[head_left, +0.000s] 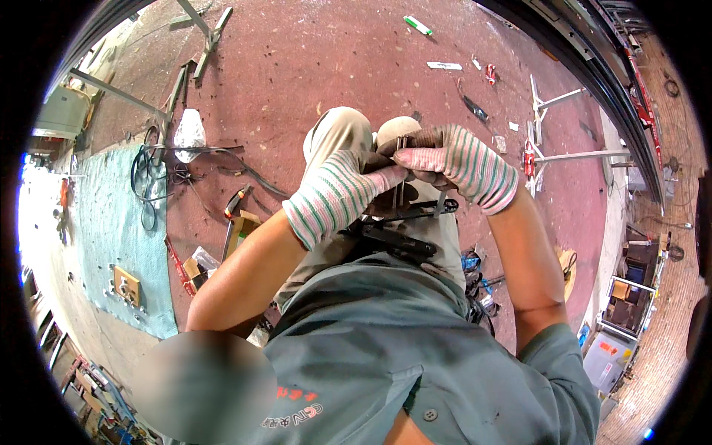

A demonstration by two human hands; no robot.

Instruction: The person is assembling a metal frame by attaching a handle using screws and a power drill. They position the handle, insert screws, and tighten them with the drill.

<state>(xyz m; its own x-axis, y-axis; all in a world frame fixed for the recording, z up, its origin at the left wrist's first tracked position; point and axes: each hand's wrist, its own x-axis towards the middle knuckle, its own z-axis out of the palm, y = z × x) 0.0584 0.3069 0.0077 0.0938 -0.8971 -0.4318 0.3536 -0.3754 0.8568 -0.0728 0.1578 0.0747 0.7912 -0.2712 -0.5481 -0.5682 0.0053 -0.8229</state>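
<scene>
Both my hands wear striped knit gloves with dark fingertips and meet above my knees. A pair of thin metal rods (401, 143) stands side by side between the fingers. My left hand (337, 191) pinches them from the left, with its thumb stretched across. From the other side my right hand (463, 165) closes on the same rods, its thumb pressed against them. The gloves partly hide the rods. Below the hands, a black elongated metal part (400, 240) lies on my lap, and a thinner black bar (423, 211) sits just above it.
On the reddish floor at left are black cables (141, 178), a white plastic bag (190, 135), an orange-and-black hand tool (236, 200) and a cardboard box (242, 228). Metal stand legs rise at both sides. A teal mat (111, 230) lies far left; long dark profiles (593, 67) cross the upper right.
</scene>
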